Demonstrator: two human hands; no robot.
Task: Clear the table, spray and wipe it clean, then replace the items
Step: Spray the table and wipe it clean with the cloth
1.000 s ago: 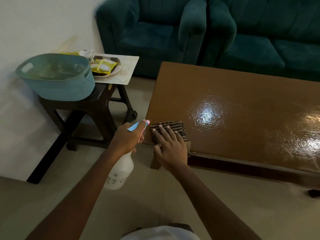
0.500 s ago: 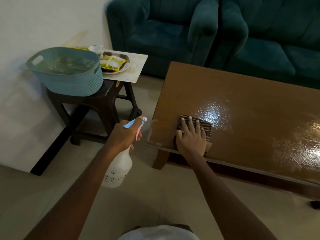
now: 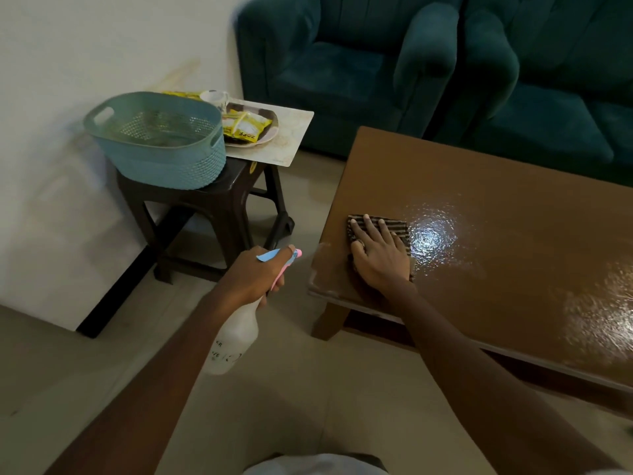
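**Item 1: dark-and-tan striped folded wiping cloth**
- Location: flat on the glossy brown wooden coffee table, under the right hand.
- Fingers: straight, slightly spread, pressing down. The cloth's far edge shows just beyond the fingertips, and a wet sheen lies just to their right.
- Handling (judged): soft, limp, light and likely damp, so prone to bunching. Best driven under a flat palm, or lifted by pinching a folded edge.

**Item 2: white translucent plastic spray bottle with blue-and-pink trigger head**
- Location: held off the table's left edge in the left hand.
- Fingers: curled round the neck, one lying along the top of the head.
- Handling (judged): rigid; the fill level cannot be told, so neither can the weight. Take it at the neck.

**Item 3: goods awaiting return**
- Teal perforated plastic basket and oval tray of yellow packets.
- Location: on a dark stool, well beyond the left fingertips
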